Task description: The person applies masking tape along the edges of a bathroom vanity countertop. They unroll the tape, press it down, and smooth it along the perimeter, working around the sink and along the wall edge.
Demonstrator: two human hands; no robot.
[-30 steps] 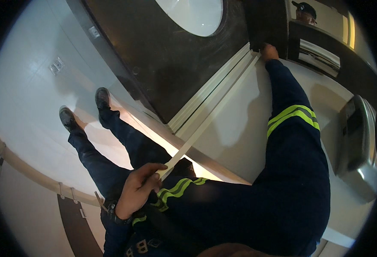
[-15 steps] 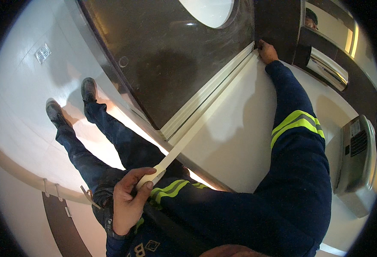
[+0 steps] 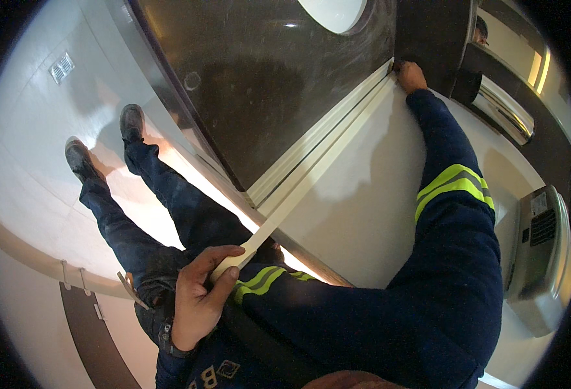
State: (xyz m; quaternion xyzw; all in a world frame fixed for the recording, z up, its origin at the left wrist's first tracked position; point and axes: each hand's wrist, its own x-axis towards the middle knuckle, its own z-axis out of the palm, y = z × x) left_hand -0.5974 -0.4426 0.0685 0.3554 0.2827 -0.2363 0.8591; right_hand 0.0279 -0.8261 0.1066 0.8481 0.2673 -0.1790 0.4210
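A roll of cream masking tape [image 3: 230, 264] sits pinched between the thumb and fingers of my left hand [image 3: 198, 295], close to my body. From it a taut strip of tape [image 3: 318, 166] runs away to the far right, alongside a pale strip and a thin dark gap at the edge of the dark countertop [image 3: 233, 123]. At the strip's far end my right hand [image 3: 413, 77] is closed against the corner by the dark wall. Its fingertips are partly hidden there, so whether they grip or press the tape does not show.
A white basin [image 3: 337, 11] is set in the dark counter. On the right a chrome cylinder [image 3: 505, 109] and a metal wall unit [image 3: 542, 249] stand out by the white surface [image 3: 357, 214]. A floor drain [image 3: 61, 67] lies beyond my shoes [image 3: 81, 157].
The view has shifted slightly. The tape stays stretched between my hands, lying a little closer to the pale strip; my right fingers are tucked further into the corner.
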